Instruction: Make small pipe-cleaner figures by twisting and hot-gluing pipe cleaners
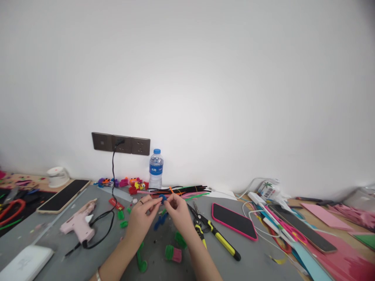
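Left hand (pixel 142 214): grip pinched, thumb and fingertips closed on a small blue piece (pixel 163 198). Right hand (pixel 177 210): grip likewise pinched, on the same piece from the other side. Blue piece: between the two sets of fingertips, partly covered by them; exact shape cannot be told. Second blue piece (pixel 159 221): below the hands, on the grey surface (pixel 249 259). Pliers (pixel 222 241), yellow-and-black handles: right of the right hand. Water bottle (pixel 156 169): upright, behind the hands.
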`<state>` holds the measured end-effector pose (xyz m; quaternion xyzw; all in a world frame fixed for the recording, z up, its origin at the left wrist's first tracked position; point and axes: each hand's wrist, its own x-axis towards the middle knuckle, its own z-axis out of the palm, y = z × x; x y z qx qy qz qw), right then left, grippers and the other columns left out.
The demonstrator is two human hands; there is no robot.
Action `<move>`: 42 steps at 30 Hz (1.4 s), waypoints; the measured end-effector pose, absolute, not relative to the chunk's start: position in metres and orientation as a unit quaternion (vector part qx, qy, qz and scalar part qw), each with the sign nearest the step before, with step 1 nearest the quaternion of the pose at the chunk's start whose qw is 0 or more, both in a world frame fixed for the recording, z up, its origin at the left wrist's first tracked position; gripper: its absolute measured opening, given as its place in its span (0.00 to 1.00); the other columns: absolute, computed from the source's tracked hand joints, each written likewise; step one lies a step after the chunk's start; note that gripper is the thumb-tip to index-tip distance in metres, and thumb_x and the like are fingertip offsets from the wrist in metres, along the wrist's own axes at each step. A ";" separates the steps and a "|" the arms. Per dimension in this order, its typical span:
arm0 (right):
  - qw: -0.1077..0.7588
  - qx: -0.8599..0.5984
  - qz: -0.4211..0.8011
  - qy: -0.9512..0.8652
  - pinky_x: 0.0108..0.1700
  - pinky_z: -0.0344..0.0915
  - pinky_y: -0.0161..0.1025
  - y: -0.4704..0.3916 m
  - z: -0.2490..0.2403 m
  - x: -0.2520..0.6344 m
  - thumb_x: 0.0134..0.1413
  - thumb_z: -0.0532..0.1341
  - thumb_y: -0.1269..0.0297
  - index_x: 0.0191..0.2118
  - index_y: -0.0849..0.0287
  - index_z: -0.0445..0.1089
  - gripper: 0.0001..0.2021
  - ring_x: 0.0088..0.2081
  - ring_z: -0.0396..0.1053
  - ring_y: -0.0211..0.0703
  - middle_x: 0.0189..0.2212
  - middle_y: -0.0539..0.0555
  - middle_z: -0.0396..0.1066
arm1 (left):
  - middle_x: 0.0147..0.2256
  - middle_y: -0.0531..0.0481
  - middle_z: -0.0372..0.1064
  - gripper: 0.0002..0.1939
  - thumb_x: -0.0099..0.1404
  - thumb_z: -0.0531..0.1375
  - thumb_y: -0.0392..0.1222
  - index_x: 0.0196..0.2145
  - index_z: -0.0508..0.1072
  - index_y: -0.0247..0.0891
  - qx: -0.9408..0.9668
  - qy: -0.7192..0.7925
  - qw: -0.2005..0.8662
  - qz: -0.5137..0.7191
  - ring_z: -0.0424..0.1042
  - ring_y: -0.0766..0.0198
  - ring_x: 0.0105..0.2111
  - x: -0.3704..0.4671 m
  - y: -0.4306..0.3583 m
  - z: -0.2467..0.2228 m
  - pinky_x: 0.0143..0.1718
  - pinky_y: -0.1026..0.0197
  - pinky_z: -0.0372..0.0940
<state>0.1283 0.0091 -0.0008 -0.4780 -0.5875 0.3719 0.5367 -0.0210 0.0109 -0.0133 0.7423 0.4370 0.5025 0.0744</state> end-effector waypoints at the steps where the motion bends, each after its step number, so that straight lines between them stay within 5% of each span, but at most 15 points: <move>1: 0.534 -0.479 0.372 -0.588 0.24 0.50 0.33 0.009 -0.001 0.128 0.46 0.58 0.61 0.22 0.57 0.58 0.09 0.21 0.52 0.34 0.17 0.44 0.53 | 0.24 0.53 0.64 0.13 0.66 0.56 0.42 0.41 0.79 0.40 0.744 0.434 0.072 0.503 0.65 0.66 0.22 -0.021 0.011 -0.014 0.25 0.65 0.61; 42: 0.530 -0.473 0.357 -0.607 0.24 0.49 0.32 0.007 0.002 0.130 0.47 0.58 0.63 0.23 0.57 0.60 0.08 0.21 0.51 0.34 0.17 0.43 0.52 | 0.29 0.50 0.69 0.12 0.65 0.55 0.41 0.42 0.77 0.41 0.745 0.452 0.085 0.482 0.68 0.65 0.25 -0.020 0.007 -0.011 0.28 0.64 0.64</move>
